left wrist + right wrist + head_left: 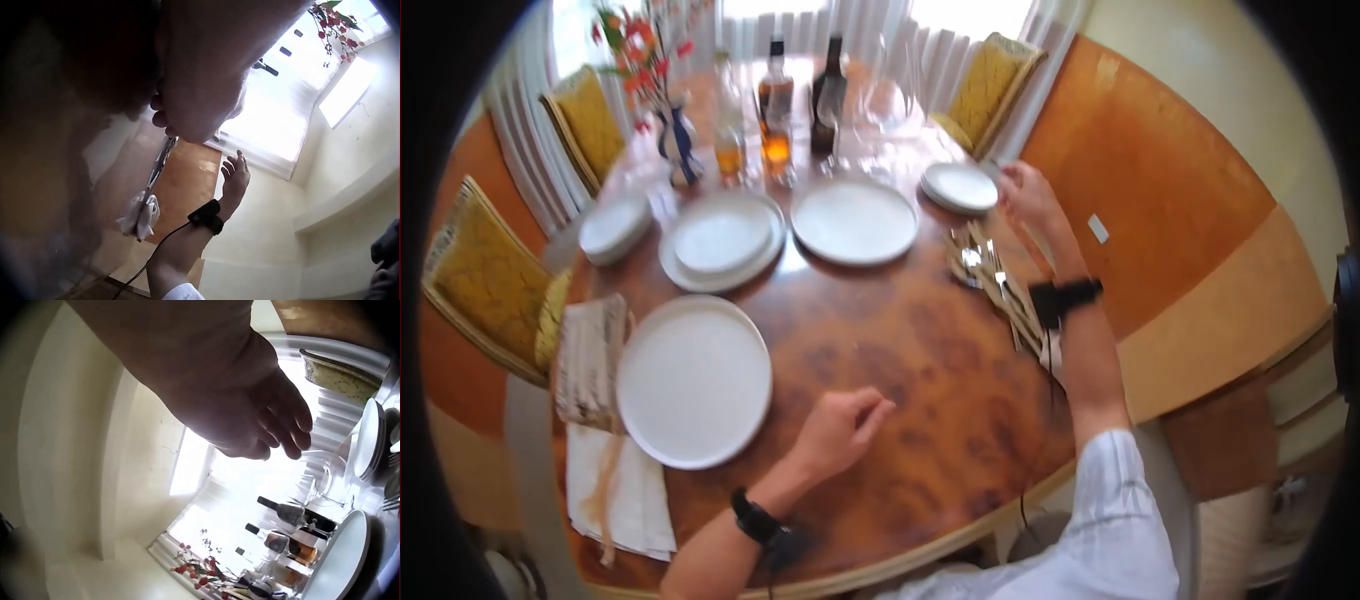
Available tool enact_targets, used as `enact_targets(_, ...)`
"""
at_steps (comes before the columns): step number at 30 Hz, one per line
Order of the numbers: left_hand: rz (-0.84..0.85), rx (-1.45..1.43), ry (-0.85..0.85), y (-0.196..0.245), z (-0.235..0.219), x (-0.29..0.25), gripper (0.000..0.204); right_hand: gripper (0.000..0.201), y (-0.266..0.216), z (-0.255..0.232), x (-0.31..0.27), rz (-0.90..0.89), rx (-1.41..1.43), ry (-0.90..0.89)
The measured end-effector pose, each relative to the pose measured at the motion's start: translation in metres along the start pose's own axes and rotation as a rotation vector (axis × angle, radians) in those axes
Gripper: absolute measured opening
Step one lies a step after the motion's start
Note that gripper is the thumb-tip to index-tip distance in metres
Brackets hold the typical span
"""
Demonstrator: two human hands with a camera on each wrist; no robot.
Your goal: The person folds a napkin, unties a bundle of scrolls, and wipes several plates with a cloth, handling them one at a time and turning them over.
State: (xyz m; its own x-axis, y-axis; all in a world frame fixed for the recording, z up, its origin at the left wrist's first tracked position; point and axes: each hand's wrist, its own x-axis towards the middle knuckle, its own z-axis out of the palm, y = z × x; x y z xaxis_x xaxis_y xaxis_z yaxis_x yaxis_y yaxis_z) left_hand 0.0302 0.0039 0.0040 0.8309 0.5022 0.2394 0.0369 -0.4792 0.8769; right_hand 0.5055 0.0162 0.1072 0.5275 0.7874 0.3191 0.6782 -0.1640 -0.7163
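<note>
My right hand (pixel 1030 195) is raised at the table's right edge, beside a short stack of small white plates (pixel 960 187). Nothing is between its loosely bent fingers (pixel 290 434) in the right wrist view. Low over the near part of the table is my left hand (pixel 840 430), also holding nothing, its fingers loosely curled. A large white plate (pixel 695 382) lies to its left. Forks, spoons and other cutlery (pixel 995 280) are bunched at the right edge, below the right hand. Farther back are another large plate (pixel 855 221) and a small plate (pixel 722 233) stacked on a larger one.
Bottles (pixel 828 100), clear glasses and a vase (pixel 677 145) of red flowers stand at the back. More small plates (pixel 615 228) sit at the left edge, above folded cloths (pixel 615 500). Yellow chairs (pixel 995 90) surround the table. A thin cable (pixel 1040 440) trails from the right wrist.
</note>
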Motion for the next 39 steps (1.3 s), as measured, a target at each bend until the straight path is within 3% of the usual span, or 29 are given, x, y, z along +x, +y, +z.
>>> enact_targets(2, -0.062, -0.079, -0.014, 0.002, 0.002, 0.000, 0.019, 0.043, 0.037, 0.015, 0.020, 0.261, -0.043, -0.003)
enact_targets(4, -0.079, -0.092, -0.018, 0.004, -0.005, 0.004, 0.020, 0.050, 0.064, 0.015, 0.047, 0.420, -0.083, -0.140)
enact_targets(10, -0.078, -0.129, -0.036, 0.001, -0.010, 0.007, 0.021, 0.060, 0.103, 0.039, 0.077, 0.530, -0.165, -0.064)
enact_targets(13, -0.091, -0.166, -0.044, 0.001, -0.013, 0.008, 0.021, 0.053, 0.138, 0.038, 0.088, 0.574, -0.166, -0.092)
enact_targets(22, -0.022, -0.185, -0.011, -0.008, -0.010, 0.007, 0.016, 0.023, 0.157, 0.026, 0.084, 0.651, 0.111, -0.042)
enact_targets(25, -0.008, -0.176, -0.006, -0.009, -0.009, 0.006, 0.016, 0.018, 0.136, 0.027, 0.073, 0.667, 0.123, 0.085)
enact_targets(28, -0.015, -0.171, -0.010, -0.007, -0.011, 0.006, 0.016, 0.017, 0.127, 0.021, 0.061, 0.568, 0.327, 0.160)
enact_targets(33, -0.039, -0.191, -0.018, -0.014, -0.010, 0.006, 0.019, 0.015, 0.098, -0.004, 0.032, 0.464, 0.410, 0.039)
enact_targets(36, -0.308, -0.623, -0.035, -0.009, -0.014, 0.009, 0.028, 0.016, 0.048, 0.000, -0.027, 0.315, 0.426, -0.120)
enact_targets(37, -0.294, -0.736, -0.058, -0.020, -0.017, 0.012, 0.041, 0.018, 0.026, 0.007, -0.052, 0.258, 0.416, -0.176)
enact_targets(39, -0.337, -0.998, 0.055, -0.023, -0.018, 0.015, 0.045, 0.023, -0.009, 0.025, -0.100, 0.185, 0.391, -0.320)
